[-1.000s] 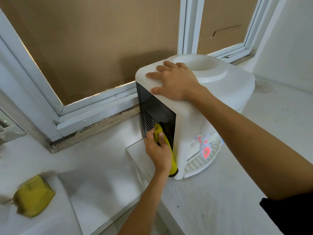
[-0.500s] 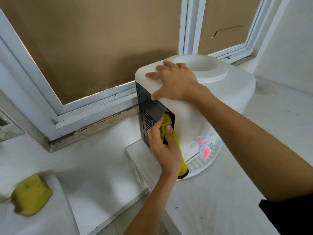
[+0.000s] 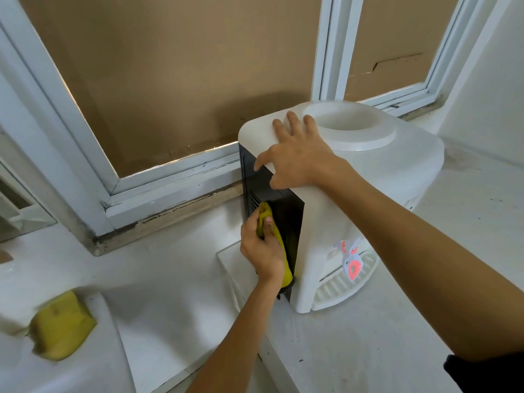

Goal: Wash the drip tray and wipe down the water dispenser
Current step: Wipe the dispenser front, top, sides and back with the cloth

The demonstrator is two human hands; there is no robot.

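Note:
A white tabletop water dispenser [image 3: 397,171] stands on the white counter, its black back panel [image 3: 286,214] turned toward me. My left hand [image 3: 263,248] grips a yellow cloth [image 3: 279,245] and holds it against the black panel near the vent slots. My right hand [image 3: 300,157] rests flat on the dispenser's top corner, fingers spread beside the round bottle opening, thumb over the panel's upper edge. The white slotted drip tray [image 3: 343,287] sits in place at the dispenser's base, below the red taps [image 3: 351,265].
A yellow sponge [image 3: 61,326] lies on a white ledge at lower left. White window frames [image 3: 170,177] backed with brown cardboard run behind the dispenser. The counter [image 3: 368,350] has a front edge just left of the dispenser base; a wall [image 3: 487,95] rises on the right.
My left hand has slid the cloth up and then back along the black panel. My right hand has shifted on the top, its thumb now hanging over the panel's upper edge.

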